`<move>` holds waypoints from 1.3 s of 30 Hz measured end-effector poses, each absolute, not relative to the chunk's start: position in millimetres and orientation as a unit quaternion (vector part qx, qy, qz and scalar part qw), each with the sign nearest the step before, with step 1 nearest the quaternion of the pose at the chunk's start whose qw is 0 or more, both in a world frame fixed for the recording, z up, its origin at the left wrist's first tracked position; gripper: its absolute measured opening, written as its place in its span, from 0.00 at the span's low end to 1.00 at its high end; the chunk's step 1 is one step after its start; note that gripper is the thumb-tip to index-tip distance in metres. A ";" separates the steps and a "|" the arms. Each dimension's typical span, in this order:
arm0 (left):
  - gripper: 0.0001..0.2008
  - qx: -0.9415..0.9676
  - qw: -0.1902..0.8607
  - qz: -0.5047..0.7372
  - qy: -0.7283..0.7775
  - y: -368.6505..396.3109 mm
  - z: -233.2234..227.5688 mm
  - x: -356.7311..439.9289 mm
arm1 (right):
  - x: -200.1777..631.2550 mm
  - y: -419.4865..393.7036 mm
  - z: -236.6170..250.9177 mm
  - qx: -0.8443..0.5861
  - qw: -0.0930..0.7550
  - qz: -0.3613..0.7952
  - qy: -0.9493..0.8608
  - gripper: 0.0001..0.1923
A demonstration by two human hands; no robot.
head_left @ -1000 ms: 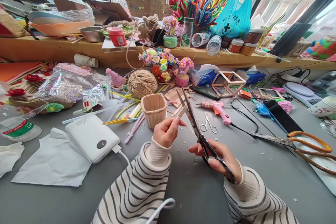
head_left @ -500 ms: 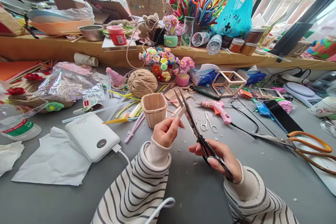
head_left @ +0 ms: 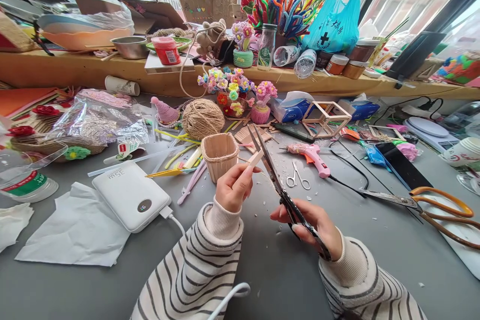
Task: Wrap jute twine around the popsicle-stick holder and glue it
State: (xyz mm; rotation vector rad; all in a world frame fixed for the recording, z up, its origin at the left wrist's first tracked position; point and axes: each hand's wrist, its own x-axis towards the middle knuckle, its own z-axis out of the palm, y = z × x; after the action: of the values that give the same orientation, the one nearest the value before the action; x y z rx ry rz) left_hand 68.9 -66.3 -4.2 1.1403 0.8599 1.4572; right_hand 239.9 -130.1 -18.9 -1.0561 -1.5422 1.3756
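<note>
Between the earlier frames and this one, the left hand (head_left: 233, 188) was lifted slightly and the wooden stick (head_left: 256, 158) was tilted further in toward the scissors (head_left: 279, 185), whose blades were drawn nearly together. The stick was pinched between the left thumb and fingertips, which were curled closed around its lower end, its free end pointing to about 1 o'clock and lying against the blades. The right hand (head_left: 311, 222) was wrapped through the scissor handles, fingers bent and mostly closed.

For a clean cut, the stick would best be held steady close to the blades and fed deep toward the pivot, with the fingertips kept clear.

On the grey table (head_left: 285, 280), things were counted from largest down: one white power bank (head_left: 131, 196) at 9 o'clock of the hands, one ball of twine (head_left: 203, 118) at 11 o'clock, one small woven basket (head_left: 220, 155) just beyond the left hand, one pink glue gun (head_left: 311, 155) at 1 o'clock, and one tiny pair of snips (head_left: 297, 178) beside it.
</note>
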 end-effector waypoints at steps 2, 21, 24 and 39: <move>0.14 0.470 0.523 0.623 0.342 -64.6 -5.8 69.5 | 238.5 -130.5 -19.2 -0.422 0.401 0.544 -0.605 0.20; 0.20 0.498 0.448 0.672 0.316 -49.7 -7.0 87.9 | 227.0 -133.5 -20.8 -0.388 0.407 0.567 -0.602 0.22; 0.21 0.503 0.442 0.664 0.332 -53.0 -5.7 86.8 | 227.5 -133.7 -19.4 -0.363 0.409 0.585 -0.598 0.23; 0.22 0.597 0.386 0.607 0.356 -51.8 -12.5 79.2 | 230.0 -130.8 -31.9 -0.345 0.380 0.592 -0.622 0.22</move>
State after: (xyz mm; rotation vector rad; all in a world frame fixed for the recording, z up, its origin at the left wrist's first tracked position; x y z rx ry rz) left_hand 79.2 -51.8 -12.5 1.5191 0.9058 1.5455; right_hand 230.0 -130.8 -31.9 -0.8820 -1.5883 1.5111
